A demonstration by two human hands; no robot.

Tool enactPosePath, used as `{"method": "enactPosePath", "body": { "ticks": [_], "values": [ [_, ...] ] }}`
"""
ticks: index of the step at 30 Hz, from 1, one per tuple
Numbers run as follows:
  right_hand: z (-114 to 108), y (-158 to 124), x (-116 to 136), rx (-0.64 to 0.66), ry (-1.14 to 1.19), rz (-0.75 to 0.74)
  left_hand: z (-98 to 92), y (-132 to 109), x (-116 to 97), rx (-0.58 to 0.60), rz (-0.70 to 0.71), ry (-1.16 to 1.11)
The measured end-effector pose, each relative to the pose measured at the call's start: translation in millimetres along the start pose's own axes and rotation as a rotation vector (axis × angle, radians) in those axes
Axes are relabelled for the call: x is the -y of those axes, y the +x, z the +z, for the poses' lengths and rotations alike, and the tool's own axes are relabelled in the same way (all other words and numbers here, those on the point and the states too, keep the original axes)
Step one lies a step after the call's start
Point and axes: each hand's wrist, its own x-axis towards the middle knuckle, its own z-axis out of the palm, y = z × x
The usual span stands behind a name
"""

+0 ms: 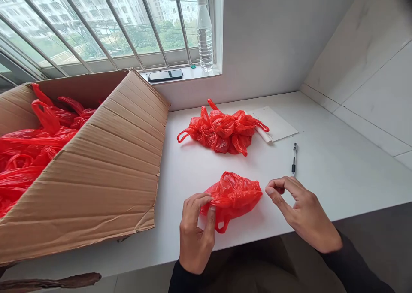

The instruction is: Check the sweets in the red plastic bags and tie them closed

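Observation:
A crumpled red plastic bag [238, 200] lies near the front edge of the white table, one loop handle pointing toward me. My left hand [197, 231] pinches the bag's left end between thumb and fingers. Just off its right end is my right hand [299, 209], thumb and forefinger tips brought together with nothing visible between them. A small gap separates those fingertips from the bag. Farther back on the table sits a heap of bunched red plastic bags [225, 128], several handles sticking out.
At left, a cardboard box [109, 168] holds many red bags [48, 130]. Behind the heap lies a paper notebook [273, 121]; a pen [294, 160] rests beyond my right hand. On the windowsill are a phone [165, 75] and a water bottle [205, 37].

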Motion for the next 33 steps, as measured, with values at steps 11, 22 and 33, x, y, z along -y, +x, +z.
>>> {"method": "enactPosePath", "body": {
  "ticks": [11, 22, 33],
  "values": [
    [15, 0, 18, 0.21, 0.043, -0.031, 0.5, 3, -7, 0.056, 0.044, -0.019],
    [15, 2, 22, 0.131, 0.11, 0.083, -4.3, 9, -22, 0.07, 0.01, -0.07],
    [2, -5, 16, 0.028, 0.328, 0.278, -14.8, 0, -15, -0.156, -0.235, -0.137]
  ]
}}
